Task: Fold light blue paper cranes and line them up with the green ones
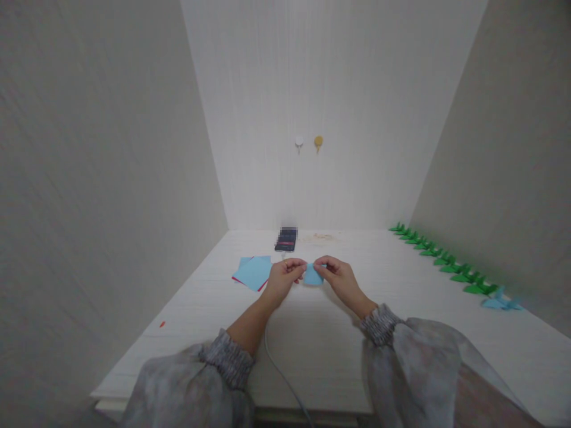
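Note:
A small folded piece of light blue paper [314, 276] is held up between my two hands, above the middle of the white table. My left hand [285, 278] pinches its upper left corner between thumb and fingers. At the upper right edge, my right hand [339, 278] grips the same paper in a pinch. Just left of my left hand lies a stack of square paper sheets [253, 271], light blue on top with red edges peeking out beneath.
A phone [286, 239] lies at the back, its cable [285, 380] running toward the front edge. Green folded paper figures [441, 259] line the right wall, with a blue one [501, 301] nearest. A red scrap [162, 324] lies at left. Two hooks [318, 141] hang on the back wall.

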Demonstrator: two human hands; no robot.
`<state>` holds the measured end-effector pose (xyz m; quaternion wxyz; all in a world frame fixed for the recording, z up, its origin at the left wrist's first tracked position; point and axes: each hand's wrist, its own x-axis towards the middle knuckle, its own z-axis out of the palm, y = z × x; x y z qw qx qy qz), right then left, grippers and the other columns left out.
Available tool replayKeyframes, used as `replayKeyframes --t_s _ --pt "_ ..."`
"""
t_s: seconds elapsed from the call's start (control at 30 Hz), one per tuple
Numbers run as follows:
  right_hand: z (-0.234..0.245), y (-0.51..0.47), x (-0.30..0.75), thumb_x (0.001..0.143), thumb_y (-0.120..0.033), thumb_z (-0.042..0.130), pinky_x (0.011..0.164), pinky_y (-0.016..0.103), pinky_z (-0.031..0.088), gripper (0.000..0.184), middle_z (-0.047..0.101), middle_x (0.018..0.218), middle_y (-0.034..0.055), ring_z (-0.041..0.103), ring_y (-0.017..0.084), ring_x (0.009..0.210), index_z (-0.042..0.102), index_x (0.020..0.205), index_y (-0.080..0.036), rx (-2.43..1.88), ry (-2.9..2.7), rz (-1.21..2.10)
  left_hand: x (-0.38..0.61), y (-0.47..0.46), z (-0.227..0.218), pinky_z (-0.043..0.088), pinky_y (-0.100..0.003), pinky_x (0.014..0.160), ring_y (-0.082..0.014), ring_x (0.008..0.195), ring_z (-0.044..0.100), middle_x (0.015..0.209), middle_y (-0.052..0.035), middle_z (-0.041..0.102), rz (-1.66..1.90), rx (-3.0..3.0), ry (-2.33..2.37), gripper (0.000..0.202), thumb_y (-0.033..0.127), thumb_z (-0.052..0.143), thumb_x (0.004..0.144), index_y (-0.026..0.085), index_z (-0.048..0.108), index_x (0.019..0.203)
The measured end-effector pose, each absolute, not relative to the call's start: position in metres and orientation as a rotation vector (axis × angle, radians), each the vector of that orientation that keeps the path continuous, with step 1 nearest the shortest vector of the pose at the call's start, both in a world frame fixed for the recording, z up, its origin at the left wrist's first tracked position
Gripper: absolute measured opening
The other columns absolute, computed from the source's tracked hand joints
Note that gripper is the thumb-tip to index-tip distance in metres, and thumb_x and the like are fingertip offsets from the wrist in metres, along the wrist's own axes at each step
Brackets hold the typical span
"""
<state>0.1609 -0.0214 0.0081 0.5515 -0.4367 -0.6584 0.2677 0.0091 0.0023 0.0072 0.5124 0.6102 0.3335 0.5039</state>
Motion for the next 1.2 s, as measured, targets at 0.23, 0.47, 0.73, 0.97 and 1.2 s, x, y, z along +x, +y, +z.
replayKeyframes --t_s 0.23,0.47,0.73,0.97,1.2 --pt "0.0046 -0.0205 0.1614 0.067 -0.036 0.053 0.052 0.022 0.037 0.021 0.054 0.062 0.0006 0.045 0.011 0.056 0.059 0.071 -0.016 -1.027 -1.511 0.602 0.0090 -0.0006 0.0089 0.036 -0.019 0.047 -0.0073 0.050 0.046 0.057 -0.0009 0.055 1.219 1.478 0.781 0.024 0.030 0.060 0.061 0.011 0.061 0.074" --pt "0.0066 -0.0226 0.1591 0.069 -0.034 0.052 0.053 0.022 0.038 0.018 0.054 0.064 0.0013 0.047 0.012 0.059 0.057 0.071 -0.017 -1.027 -1.523 0.604 0.0103 -0.0027 0.0103 0.036 -0.020 0.046 -0.0066 0.045 0.044 0.052 0.0003 0.055 1.226 1.453 0.820 0.027 0.034 0.063 0.057 0.011 0.061 0.073" --pt "0.0100 -0.0240 0.1587 0.070 -0.031 0.051 0.055 0.022 0.039 0.015 0.055 0.065 0.0010 0.048 0.012 0.061 0.057 0.069 -0.017 -0.998 -1.584 0.571 0.0125 -0.0010 0.0104 0.033 -0.019 0.044 -0.0054 0.043 0.042 0.049 0.0014 0.054 1.245 1.446 0.895 0.028 0.033 0.066 0.052 0.011 0.062 0.069" --pt "0.0079 -0.0234 0.1598 0.071 -0.030 0.050 0.058 0.023 0.040 0.015 0.055 0.066 0.0015 0.049 0.012 0.063 0.056 0.069 -0.017 -1.003 -1.614 0.521 0.0121 -0.0021 0.0102 0.034 -0.020 0.045 -0.0061 0.044 0.042 0.049 0.0008 0.054 1.266 1.463 0.885 0.027 0.033 0.065 0.054 0.011 0.063 0.069" --pt "0.0122 -0.0258 0.1614 0.072 -0.029 0.050 0.061 0.025 0.040 0.013 0.055 0.065 0.0013 0.050 0.013 0.063 0.056 0.070 -0.018 -1.055 -1.709 0.399 0.0113 -0.0001 0.0102 0.033 -0.019 0.045 -0.0061 0.044 0.041 0.048 0.0011 0.054 1.271 1.465 0.905 0.023 0.032 0.065 0.054 0.012 0.063 0.067"
